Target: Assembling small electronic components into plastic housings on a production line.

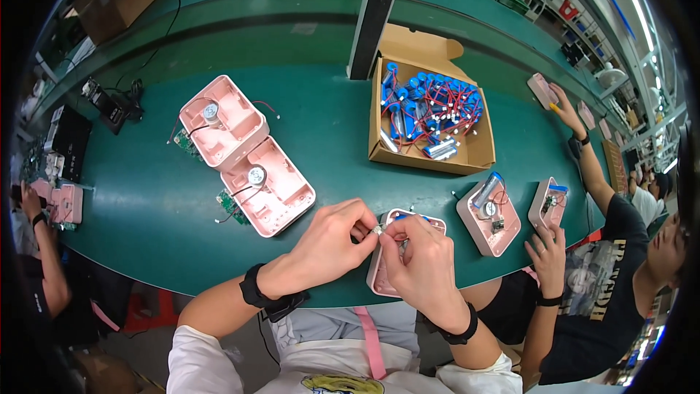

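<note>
My left hand (327, 242) and my right hand (423, 257) meet fingertip to fingertip, both closed in a pinch. A small white wire connector (378, 230) shows between them; its finer detail is too small to make out. Under my right hand sits an open pink plastic housing (380, 280), largely covered by that hand, with a bit of blue showing near its far edge. To the right stands another pink housing (499, 242) holding a blue cylindrical battery (487, 191), a round silver speaker (489, 209) and thin wires.
Left of my hands lie two joined pink housings (290, 204) with speakers and green circuit boards (232, 206). Beyond them, a cardboard box (437, 164) holds many wired blue batteries. A metal post (374, 18) rises behind. Co-workers sit at both sides; the right one touches a pink housing (547, 208).
</note>
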A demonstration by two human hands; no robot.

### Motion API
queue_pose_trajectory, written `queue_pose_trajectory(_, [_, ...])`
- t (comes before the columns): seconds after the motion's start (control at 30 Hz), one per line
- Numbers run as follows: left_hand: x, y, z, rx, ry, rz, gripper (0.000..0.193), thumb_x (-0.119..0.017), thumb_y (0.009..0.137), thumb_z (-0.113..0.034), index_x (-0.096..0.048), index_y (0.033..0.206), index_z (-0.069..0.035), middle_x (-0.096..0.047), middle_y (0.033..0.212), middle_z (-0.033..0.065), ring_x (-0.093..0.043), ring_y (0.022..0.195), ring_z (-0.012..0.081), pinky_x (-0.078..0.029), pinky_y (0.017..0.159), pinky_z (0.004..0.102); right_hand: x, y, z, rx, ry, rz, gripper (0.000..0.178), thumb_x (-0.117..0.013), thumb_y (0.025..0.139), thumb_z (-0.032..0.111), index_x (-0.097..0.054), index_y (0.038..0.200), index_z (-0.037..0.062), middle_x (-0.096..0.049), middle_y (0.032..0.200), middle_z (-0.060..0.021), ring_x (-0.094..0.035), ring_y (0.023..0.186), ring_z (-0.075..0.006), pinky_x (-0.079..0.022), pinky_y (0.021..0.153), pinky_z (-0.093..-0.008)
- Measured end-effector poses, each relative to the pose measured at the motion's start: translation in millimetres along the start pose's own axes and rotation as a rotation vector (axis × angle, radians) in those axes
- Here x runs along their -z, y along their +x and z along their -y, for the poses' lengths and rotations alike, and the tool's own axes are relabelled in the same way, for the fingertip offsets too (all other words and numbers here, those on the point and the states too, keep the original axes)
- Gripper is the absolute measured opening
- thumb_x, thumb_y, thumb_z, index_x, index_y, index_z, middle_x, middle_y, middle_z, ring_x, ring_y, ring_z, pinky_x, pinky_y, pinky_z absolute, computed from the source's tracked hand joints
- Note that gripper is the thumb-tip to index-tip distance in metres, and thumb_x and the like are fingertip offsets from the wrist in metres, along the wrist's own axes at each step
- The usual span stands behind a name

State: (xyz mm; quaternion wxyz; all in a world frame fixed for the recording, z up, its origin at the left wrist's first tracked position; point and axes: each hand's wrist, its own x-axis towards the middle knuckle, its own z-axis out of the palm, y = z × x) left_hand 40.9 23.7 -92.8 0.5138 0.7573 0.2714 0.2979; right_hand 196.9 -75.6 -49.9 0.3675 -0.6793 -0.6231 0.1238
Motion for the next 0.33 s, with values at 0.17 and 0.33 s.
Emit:
queue_pose_trajectory(0.17, [-2,-2,-1,-0.050,0.062,-0.035,0.013,-0.075,0.086,0.008,-0.065,0.095,0.007,-0.071,0.095,0.0148,-0.075,0.079,0.0231,-0.063,0.071,0.0310,-7,0,5,-0.003,-0.034,-0.026,0.011,-0.078,0.086,0.000,-0.067,0.090,0.0011,-0.069,0.080,-0.0096,-0.059,0.050,-0.0216,-0.045,0.052,-0.0357])
queue_pose_trajectory(0.33, [4,-6,-6,-0.073,0.109,-0.062,0.013,-0.075,0.086,0.008,-0.066,0.095,0.006,-0.071,0.094,0.0144,-0.075,0.079,0.0241,-0.062,0.071,0.0315,-21,-4,2,0.048,-0.094,-0.094,0.014,-0.078,0.086,0.001,-0.067,0.093,0.0019,-0.069,0.084,-0.0121,-0.062,0.055,-0.0254,-0.047,0.055,-0.0382])
